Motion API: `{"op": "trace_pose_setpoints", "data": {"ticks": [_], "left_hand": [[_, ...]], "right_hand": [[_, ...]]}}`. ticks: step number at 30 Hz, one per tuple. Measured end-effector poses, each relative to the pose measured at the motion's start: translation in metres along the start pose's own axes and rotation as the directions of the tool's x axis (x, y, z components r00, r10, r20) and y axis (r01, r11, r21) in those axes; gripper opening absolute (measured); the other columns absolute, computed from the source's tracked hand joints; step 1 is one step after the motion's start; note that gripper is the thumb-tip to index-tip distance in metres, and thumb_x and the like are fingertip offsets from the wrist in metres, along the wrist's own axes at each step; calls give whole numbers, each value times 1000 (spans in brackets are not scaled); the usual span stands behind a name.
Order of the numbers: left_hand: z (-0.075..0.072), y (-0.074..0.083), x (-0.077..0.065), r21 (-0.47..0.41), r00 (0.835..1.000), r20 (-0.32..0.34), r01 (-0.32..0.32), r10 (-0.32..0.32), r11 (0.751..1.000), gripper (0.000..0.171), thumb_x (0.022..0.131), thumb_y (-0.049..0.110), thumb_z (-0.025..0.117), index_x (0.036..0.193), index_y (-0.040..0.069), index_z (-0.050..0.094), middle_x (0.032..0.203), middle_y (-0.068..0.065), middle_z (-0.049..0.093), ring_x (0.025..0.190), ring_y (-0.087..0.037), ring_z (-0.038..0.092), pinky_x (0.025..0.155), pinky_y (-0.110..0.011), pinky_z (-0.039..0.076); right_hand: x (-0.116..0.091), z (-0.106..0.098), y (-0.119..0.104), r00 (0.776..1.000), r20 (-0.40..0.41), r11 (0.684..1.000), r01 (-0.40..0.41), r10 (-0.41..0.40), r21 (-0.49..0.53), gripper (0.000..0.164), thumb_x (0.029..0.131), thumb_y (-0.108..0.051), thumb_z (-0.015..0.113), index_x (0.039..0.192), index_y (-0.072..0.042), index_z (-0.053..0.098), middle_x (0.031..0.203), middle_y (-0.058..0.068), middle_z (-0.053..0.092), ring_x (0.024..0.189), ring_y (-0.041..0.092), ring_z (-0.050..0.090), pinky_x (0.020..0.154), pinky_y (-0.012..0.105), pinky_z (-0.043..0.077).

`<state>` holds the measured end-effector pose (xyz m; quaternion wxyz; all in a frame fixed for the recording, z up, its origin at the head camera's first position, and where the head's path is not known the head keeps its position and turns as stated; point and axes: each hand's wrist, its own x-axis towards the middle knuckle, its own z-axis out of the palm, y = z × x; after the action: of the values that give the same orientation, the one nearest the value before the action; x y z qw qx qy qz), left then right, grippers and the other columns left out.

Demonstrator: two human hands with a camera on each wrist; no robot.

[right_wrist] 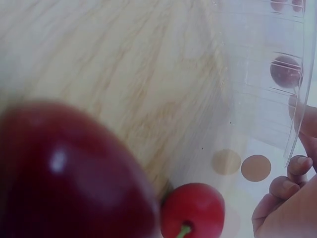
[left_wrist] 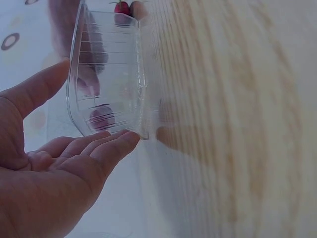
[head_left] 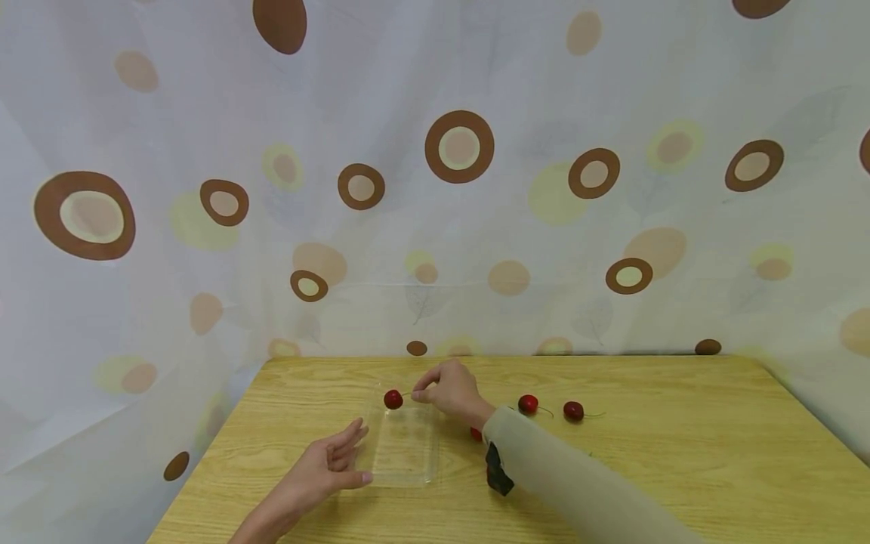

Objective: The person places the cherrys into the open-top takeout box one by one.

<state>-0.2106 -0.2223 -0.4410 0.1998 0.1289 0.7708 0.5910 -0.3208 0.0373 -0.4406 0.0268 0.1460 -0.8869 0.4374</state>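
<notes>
From where I stand, the yellow wood-grain table runs back to a pale hanging cloth printed with brown rings and ovals, and its left and right edges slant outward toward the person. The clear rectangular plastic tray sits left of the middle, in from the left edge, with a strip of wood between. The widest stretch of tabletop is on the right, past two dark red, round cherries with thin stems, one nearer the right forearm and the other farther out. Another red cherry peeks out beside the light beige sleeve, near the small black object under that forearm; the sleeve hides part of the table there.

The right hand reaches in over the tray's far right corner, thumb and finger pinching a thin stem. From it the glossy dark red cherry extends to the left, at the tray's far end; whether it touches the bottom I cannot tell. The left hand is spread loosely at the tray's left side, thumb by the near corner, fingers pointing toward the held cherry.
</notes>
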Motion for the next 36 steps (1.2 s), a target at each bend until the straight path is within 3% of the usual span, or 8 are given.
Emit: {"op": "trace_pose_setpoints", "data": {"ticks": [9, 16, 19, 22, 29, 36], "left_hand": [[1, -1, 1, 10, 1000, -8, -3, 3, 1000, 92, 100, 15, 75, 166, -4, 13, 167, -32, 21, 149, -58, 23, 115, -61, 38], [2, -3, 3, 33, 999, -12, -29, 30, 999, 92, 100, 14, 75, 165, -7, 13, 166, -33, 21, 148, -58, 25, 117, -60, 35], [2, -1, 2, 23, 999, -22, -29, 30, 999, 92, 99, 12, 76, 165, -7, 13, 166, -33, 22, 149, -56, 25, 117, -60, 34], [2, 0, 1, 23, 999, -26, -29, 30, 999, 93, 99, 12, 77, 165, -7, 14, 166, -32, 22, 149, -56, 25, 117, -59, 35], [2, -1, 4, 16, 1000, -9, 3, -3, 1000, 96, 99, 18, 77, 166, -5, 12, 167, -31, 20, 149, -55, 24, 115, -50, 43], [2, 1, 2, 29, 999, -34, 29, -28, 999, 94, 98, 16, 78, 166, -3, 16, 167, -30, 23, 148, -55, 27, 113, -54, 44]], "right_hand": [[2, 5, -2, 1000, 6, 998, 31, -31, -60, 10, 87, -18, 89, 78, -18, 85, 88, -8, 75, 101, 28, 68, 103, 64, 40], [2, 9, -3, 999, -21, 991, 27, -30, -133, 12, 85, -19, 91, 75, -20, 84, 89, -7, 73, 101, 28, 67, 95, 59, 38], [1, 10, -4, 999, -22, 989, 30, -33, -145, 5, 86, -19, 90, 84, -17, 87, 96, 0, 72, 101, 27, 64, 93, 57, 37], [-2, 5, -5, 999, -19, 990, 37, -40, -135, 8, 87, -18, 89, 93, -14, 87, 100, 4, 71, 97, 26, 62, 89, 54, 39], [-11, -37, 1, 996, -7, 996, 90, -90, -8, 7, 90, -11, 85, 96, -7, 86, 84, -1, 61, 75, 18, 47, 66, 33, 37], [-30, -103, 32, 985, 18, 985, 173, -173, -22, 8, 94, -12, 81, 100, -7, 85, 80, -1, 64, 72, 20, 50, 62, 34, 40]]}}
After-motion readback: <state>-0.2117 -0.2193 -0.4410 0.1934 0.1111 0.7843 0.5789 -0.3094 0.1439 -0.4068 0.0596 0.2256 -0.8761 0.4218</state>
